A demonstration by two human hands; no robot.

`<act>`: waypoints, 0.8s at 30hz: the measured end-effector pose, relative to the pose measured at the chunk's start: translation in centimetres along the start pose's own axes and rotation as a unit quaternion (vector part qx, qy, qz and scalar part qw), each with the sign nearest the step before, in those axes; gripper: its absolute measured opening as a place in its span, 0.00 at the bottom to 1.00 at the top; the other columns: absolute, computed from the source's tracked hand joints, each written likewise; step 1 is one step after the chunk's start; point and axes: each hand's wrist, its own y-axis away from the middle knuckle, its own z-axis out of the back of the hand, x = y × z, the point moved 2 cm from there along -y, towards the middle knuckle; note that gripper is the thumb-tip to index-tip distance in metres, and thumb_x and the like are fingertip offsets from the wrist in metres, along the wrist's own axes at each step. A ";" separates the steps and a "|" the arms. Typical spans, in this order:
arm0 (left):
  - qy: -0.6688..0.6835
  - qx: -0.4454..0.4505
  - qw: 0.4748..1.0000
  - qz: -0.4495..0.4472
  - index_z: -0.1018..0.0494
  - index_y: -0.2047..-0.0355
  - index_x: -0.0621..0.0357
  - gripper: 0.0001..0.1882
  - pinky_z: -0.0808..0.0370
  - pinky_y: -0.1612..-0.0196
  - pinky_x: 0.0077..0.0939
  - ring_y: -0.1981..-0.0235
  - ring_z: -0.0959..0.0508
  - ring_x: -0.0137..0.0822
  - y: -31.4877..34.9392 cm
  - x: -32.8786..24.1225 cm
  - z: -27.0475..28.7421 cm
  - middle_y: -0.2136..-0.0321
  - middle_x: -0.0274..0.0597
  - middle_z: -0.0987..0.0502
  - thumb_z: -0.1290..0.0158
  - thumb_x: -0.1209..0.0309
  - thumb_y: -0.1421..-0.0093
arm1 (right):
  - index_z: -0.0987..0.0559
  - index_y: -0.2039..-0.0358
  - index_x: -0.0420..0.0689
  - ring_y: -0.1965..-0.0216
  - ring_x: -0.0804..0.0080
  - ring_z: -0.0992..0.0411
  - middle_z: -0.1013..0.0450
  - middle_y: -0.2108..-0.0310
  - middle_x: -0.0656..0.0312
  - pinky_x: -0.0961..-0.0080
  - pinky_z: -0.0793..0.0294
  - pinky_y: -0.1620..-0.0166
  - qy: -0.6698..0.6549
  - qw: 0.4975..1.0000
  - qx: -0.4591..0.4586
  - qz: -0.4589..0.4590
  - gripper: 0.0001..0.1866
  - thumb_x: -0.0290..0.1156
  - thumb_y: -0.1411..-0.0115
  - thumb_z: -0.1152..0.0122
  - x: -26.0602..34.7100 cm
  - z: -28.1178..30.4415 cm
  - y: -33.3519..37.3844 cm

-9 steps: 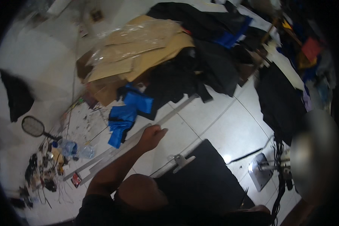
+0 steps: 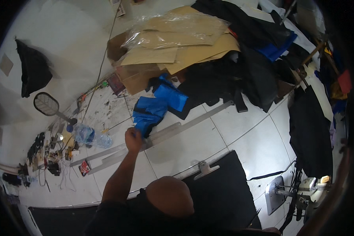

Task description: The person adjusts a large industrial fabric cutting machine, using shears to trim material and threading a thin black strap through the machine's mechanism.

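Note:
My left hand (image 2: pixel 133 140) is at the lower end of a crumpled blue fabric piece (image 2: pixel 150 112) with black parts, lying on the white tiles. Its fingers are curled and closed over the fabric's edge; how much they hold is hidden. Just under and beside this hand run long flat metal rulers (image 2: pixel 192 118), slanting across the tiles. At the right rim my right forearm (image 2: pixel 338 179) reaches up, dark and blurred. Its hand (image 2: pixel 344 151) barely shows at the rim, so the fingers are not readable.
Nearer me lies a black flat sheet (image 2: pixel 224 188) with a metal clip (image 2: pixel 205 170) at its edge. Brown paper sheets (image 2: pixel 177 37) and black cloth (image 2: pixel 259 74) pile up beyond. Plastic bottles (image 2: pixel 92 135), a racket (image 2: pixel 46 104) and clutter stand left; a metal fixture (image 2: pixel 276 194) right.
My left hand has moved left, from over the rulers to the blue fabric's lower end. The view has shifted. A pale blurred shape at the right is gone, and my right forearm reaches higher.

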 end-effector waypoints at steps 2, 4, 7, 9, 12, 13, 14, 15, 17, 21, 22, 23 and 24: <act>-0.029 0.009 0.998 -0.060 0.26 0.62 0.61 0.11 0.29 0.57 0.40 0.62 0.25 0.49 -2.8 -0.6 -1.5 0.66 0.51 0.25 0.45 0.70 0.45 | 0.25 0.59 0.40 0.72 0.78 0.31 0.27 0.69 0.62 0.80 0.33 0.67 -0.009 0.995 0.101 -0.005 0.14 0.38 0.36 0.49 3.9 -6.1 -0.2; -0.051 0.029 0.991 -0.121 0.26 0.56 0.60 0.17 0.30 0.55 0.41 0.59 0.26 0.53 -5.3 -0.6 -1.9 0.62 0.53 0.25 0.44 0.68 0.46 | 0.25 0.61 0.41 0.69 0.80 0.31 0.29 0.67 0.65 0.81 0.32 0.65 -0.113 0.965 0.235 0.020 0.09 0.30 0.40 0.41 8.8 -15.3 -0.1; -0.116 0.127 0.976 -0.134 0.29 0.50 0.58 0.23 0.31 0.50 0.42 0.53 0.28 0.53 -8.6 -1.4 -4.0 0.54 0.54 0.28 0.45 0.62 0.46 | 0.26 0.63 0.40 0.70 0.82 0.32 0.29 0.68 0.65 0.82 0.33 0.67 -0.192 0.910 0.363 0.064 0.08 0.27 0.41 0.39 16.1 -24.6 -0.7; -0.173 0.164 0.966 -0.102 0.31 0.47 0.56 0.26 0.34 0.47 0.44 0.47 0.31 0.52 -9.8 -0.6 -6.0 0.49 0.54 0.31 0.46 0.60 0.45 | 0.24 0.64 0.39 0.66 0.74 0.27 0.27 0.68 0.59 0.76 0.28 0.63 -0.125 0.904 0.381 0.150 0.08 0.28 0.43 0.38 22.0 -27.7 -2.1; -0.222 0.149 0.963 -0.043 0.34 0.44 0.54 0.28 0.40 0.42 0.47 0.40 0.38 0.50 -10.9 0.8 -9.4 0.43 0.53 0.35 0.48 0.58 0.44 | 0.23 0.64 0.39 0.67 0.72 0.25 0.25 0.67 0.57 0.75 0.27 0.64 -0.082 0.871 0.364 0.321 0.08 0.29 0.42 0.38 26.9 -32.8 -5.3; -0.226 0.140 0.964 -0.028 0.34 0.44 0.54 0.28 0.42 0.41 0.48 0.39 0.39 0.50 -10.5 0.9 -10.2 0.42 0.52 0.37 0.49 0.58 0.43 | 0.23 0.64 0.39 0.67 0.72 0.25 0.25 0.66 0.57 0.75 0.26 0.64 -0.098 0.871 0.368 0.311 0.08 0.29 0.42 0.39 29.1 -34.0 -6.5; -0.237 0.135 0.962 -0.012 0.35 0.43 0.53 0.28 0.44 0.40 0.49 0.37 0.41 0.49 -9.7 1.4 -10.6 0.40 0.52 0.38 0.50 0.57 0.43 | 0.23 0.64 0.39 0.67 0.72 0.25 0.25 0.66 0.57 0.75 0.26 0.64 -0.120 0.869 0.377 0.298 0.08 0.30 0.42 0.39 30.5 -36.1 -7.0; -0.225 0.120 0.967 -0.015 0.35 0.43 0.53 0.28 0.44 0.40 0.49 0.37 0.41 0.49 -9.4 1.3 -10.9 0.40 0.51 0.38 0.50 0.57 0.42 | 0.23 0.64 0.39 0.67 0.72 0.25 0.25 0.67 0.57 0.74 0.26 0.64 -0.141 0.865 0.386 0.287 0.08 0.30 0.41 0.39 31.5 -37.7 -7.9; -0.205 0.087 0.975 -0.017 0.36 0.43 0.53 0.28 0.44 0.40 0.49 0.37 0.41 0.49 -8.8 1.2 -10.9 0.40 0.50 0.38 0.51 0.58 0.42 | 0.23 0.64 0.39 0.68 0.73 0.25 0.25 0.68 0.58 0.74 0.26 0.65 -0.185 0.855 0.406 0.267 0.08 0.30 0.41 0.40 33.8 -41.2 -9.2; -0.210 0.117 0.971 0.009 0.36 0.42 0.53 0.27 0.46 0.39 0.50 0.36 0.42 0.49 -9.6 0.8 -10.2 0.39 0.49 0.39 0.53 0.57 0.41 | 0.23 0.64 0.40 0.69 0.76 0.27 0.25 0.69 0.61 0.80 0.30 0.67 -0.241 0.847 0.415 0.228 0.08 0.30 0.41 0.39 40.1 -45.1 -10.8; -0.207 0.122 0.971 0.018 0.36 0.42 0.53 0.27 0.46 0.39 0.49 0.36 0.42 0.48 -9.7 0.9 -10.1 0.39 0.49 0.39 0.53 0.57 0.41 | 0.23 0.65 0.40 0.69 0.77 0.27 0.25 0.69 0.62 0.82 0.32 0.67 -0.274 0.845 0.400 0.226 0.08 0.30 0.42 0.38 41.4 -46.6 -10.8; -0.200 0.123 0.972 0.028 0.36 0.42 0.53 0.27 0.46 0.39 0.49 0.36 0.43 0.48 -9.9 0.8 -10.1 0.39 0.49 0.39 0.54 0.57 0.41 | 0.23 0.65 0.40 0.69 0.75 0.27 0.25 0.69 0.61 0.80 0.31 0.67 -0.281 0.843 0.382 0.255 0.08 0.29 0.43 0.38 43.3 -47.5 -11.0; -0.212 0.130 0.968 0.035 0.36 0.43 0.53 0.27 0.46 0.39 0.50 0.36 0.43 0.48 -10.0 0.9 -10.1 0.39 0.48 0.39 0.54 0.57 0.41 | 0.23 0.65 0.40 0.69 0.72 0.27 0.25 0.69 0.60 0.78 0.30 0.66 -0.291 0.839 0.364 0.279 0.08 0.29 0.44 0.38 45.3 -48.5 -11.0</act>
